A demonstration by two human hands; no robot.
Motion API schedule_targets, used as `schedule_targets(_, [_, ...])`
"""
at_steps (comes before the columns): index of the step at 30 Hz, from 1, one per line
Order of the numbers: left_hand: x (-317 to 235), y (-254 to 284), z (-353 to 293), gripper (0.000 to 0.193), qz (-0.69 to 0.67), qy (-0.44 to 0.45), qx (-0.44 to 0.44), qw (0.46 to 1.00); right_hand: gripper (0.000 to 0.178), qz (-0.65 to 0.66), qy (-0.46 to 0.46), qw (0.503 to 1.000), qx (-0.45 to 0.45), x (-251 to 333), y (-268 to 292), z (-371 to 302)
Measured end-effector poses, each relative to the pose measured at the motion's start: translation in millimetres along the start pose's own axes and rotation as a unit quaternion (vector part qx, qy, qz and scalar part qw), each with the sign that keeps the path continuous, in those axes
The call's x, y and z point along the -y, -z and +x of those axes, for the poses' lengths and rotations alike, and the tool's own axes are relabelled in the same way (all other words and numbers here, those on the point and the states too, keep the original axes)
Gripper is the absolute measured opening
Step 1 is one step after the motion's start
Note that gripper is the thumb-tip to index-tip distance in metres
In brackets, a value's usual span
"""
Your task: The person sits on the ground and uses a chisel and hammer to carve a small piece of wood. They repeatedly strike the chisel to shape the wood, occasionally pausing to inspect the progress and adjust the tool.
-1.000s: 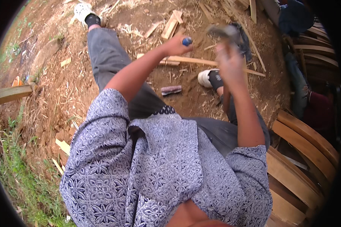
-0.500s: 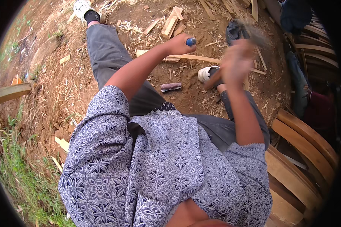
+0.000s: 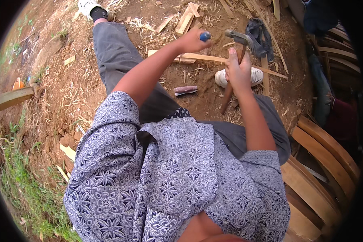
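2 hands, wooden-handled steel hammer (image 3: 234, 60), blue-capped chisel (image 3: 205, 36)

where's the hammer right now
In the head view, upper right: the hammer is gripped in the right hand, head up, just right of the left hand holding a blue-capped tool.

Bare dirt ground (image 3: 60, 92), scattered wood scraps (image 3: 185, 20)
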State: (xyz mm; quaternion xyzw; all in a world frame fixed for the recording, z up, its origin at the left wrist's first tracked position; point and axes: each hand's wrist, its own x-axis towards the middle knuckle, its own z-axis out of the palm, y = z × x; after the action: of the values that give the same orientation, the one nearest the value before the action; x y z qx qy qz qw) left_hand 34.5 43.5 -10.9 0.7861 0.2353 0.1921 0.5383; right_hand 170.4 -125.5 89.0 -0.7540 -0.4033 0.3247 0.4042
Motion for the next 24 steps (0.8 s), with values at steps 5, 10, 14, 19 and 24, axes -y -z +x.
schedule_targets(5, [5.4, 23.3, 22.0, 0.024, -0.13, 0.076, -0.028, 0.988, 0.045, -0.162, -0.022, 0.985, 0.053, -86.1, -49.3, 23.2])
schedule_targets(10, [44.2, 45.3, 37.3, 0.02, -0.279, 0.128, -0.131, 0.943, 0.044, -0.173, -0.041, 0.983, 0.051, -160.7, -94.4, 21.2])
schedule_targets(14, [84.6, 62.3, 35.3, 0.029, -0.501, 0.213, -0.267, 0.795, 0.045, -0.145, -0.038, 0.988, 0.045, -155.4, -89.0, 12.7])
schedule_targets(19, [79.6, 74.4, 11.7, 0.031, -0.495, 0.114, -0.249, 0.824, 0.044, -0.12, -0.041, 0.991, 0.038, -160.4, -94.5, 11.1])
schedule_targets(24, [-31.1, 42.6, -11.1, 0.033, -0.209, 0.022, -0.124, 0.97, 0.042, -0.113, -0.044, 0.992, 0.045, -160.4, -88.4, 16.1])
